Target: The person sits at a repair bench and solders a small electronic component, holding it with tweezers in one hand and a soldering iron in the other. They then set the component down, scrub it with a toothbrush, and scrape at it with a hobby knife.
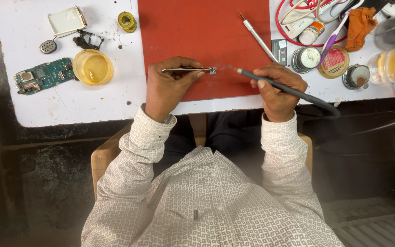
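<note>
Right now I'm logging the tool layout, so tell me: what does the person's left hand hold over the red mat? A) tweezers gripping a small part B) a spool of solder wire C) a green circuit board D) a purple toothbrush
A: the left hand pinches slim metal tweezers whose tips grip a small part above the red mat, while the right hand points a soldering iron at it.

A long-sleeved button-up shirt, off-white with a small brown diamond lattice print, covers torso and both arms. Buttoned cuffs close at the 2 wrists. Dark trousers show beneath.
</note>
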`<state>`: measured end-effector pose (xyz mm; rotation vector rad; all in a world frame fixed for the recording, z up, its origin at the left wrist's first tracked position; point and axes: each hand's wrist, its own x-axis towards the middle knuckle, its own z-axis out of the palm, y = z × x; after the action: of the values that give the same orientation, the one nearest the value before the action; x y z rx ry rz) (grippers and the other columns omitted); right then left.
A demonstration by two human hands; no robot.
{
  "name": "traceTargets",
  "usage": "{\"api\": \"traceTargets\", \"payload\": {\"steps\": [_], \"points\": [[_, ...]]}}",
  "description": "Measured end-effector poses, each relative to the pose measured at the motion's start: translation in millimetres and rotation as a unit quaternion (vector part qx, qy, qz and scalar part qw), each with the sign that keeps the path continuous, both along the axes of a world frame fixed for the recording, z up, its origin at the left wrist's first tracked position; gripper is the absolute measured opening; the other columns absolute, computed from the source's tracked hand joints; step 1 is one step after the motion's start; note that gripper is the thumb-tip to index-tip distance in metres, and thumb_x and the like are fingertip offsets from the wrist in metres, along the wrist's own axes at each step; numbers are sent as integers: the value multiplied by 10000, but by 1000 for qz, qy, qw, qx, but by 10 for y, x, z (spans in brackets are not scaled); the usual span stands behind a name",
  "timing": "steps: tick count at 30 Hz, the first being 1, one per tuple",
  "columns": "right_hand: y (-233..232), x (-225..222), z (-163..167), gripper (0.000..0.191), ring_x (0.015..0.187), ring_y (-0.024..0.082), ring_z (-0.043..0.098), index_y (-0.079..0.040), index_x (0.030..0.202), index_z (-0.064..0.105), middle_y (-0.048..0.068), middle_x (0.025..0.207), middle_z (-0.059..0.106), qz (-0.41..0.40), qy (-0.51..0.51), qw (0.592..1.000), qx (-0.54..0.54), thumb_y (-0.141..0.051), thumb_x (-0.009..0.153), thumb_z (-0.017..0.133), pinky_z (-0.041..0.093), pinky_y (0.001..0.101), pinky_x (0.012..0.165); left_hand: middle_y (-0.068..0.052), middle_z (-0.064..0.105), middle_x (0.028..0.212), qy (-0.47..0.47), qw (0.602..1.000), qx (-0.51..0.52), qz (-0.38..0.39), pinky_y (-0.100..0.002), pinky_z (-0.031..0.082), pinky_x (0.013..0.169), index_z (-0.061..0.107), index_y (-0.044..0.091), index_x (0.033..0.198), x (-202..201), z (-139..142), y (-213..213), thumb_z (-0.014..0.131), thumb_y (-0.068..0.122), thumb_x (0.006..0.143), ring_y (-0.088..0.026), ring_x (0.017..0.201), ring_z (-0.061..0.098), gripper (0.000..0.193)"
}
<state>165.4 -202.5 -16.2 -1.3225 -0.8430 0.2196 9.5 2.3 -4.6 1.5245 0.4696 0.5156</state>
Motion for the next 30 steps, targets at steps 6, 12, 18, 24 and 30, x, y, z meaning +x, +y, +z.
{"api": "traceTargets", "payload": {"steps": [6, 12, 18, 24, 30], "points": [[49, -100, -25, 190, 675, 138, 592, 60, 1104, 768, 118, 824, 706, -197, -157, 953, -166, 21, 919, 750, 434, 237, 612, -65, 785, 893, 7, 1000, -3, -1, -190, 593, 708, 766, -8, 1010, -3, -1, 4, 800, 9, 895, -78, 795, 729, 121], [-24, -54, -150, 96, 743, 166, 669, 25, 1021, 740, 136, 820, 698, -158, -186, 969, -39, -5, 936, 708, 522, 253, 701, -65, 784, 890, 14, 1000, 6, -1, -191, 581, 694, 768, -4, 1011, -12, -6, 6, 801, 14, 898, -77, 780, 721, 118], [-61, 36, -235, 191, 777, 185, 721, 73, 1070, 707, 153, 894, 733, -92, 89, 991, 41, -91, 982, 746, 576, 271, 668, -65, 784, 893, 2, 1000, 3, 3, -193, 593, 707, 768, -3, 1008, 3, -1, 3, 803, 13, 890, -80, 797, 730, 124], [-58, -22, -90, 180, 790, 182, 728, 63, 1064, 723, 151, 916, 727, -40, 10, 998, -51, -89, 969, 740, 565, 252, 677, -71, 791, 892, 15, 1000, -22, -5, -203, 614, 718, 759, -6, 1007, -14, 17, 7, 785, 16, 895, -103, 813, 771, 118], [23, -41, 26, 159, 794, 204, 699, 37, 1043, 736, 131, 886, 740, 0, -177, 979, -98, -21, 895, 735, 541, 265, 667, -75, 793, 922, 15, 999, 30, -1, -208, 626, 740, 767, -1, 1016, -16, 23, 5, 798, 17, 894, -103, 828, 763, 127]]}}
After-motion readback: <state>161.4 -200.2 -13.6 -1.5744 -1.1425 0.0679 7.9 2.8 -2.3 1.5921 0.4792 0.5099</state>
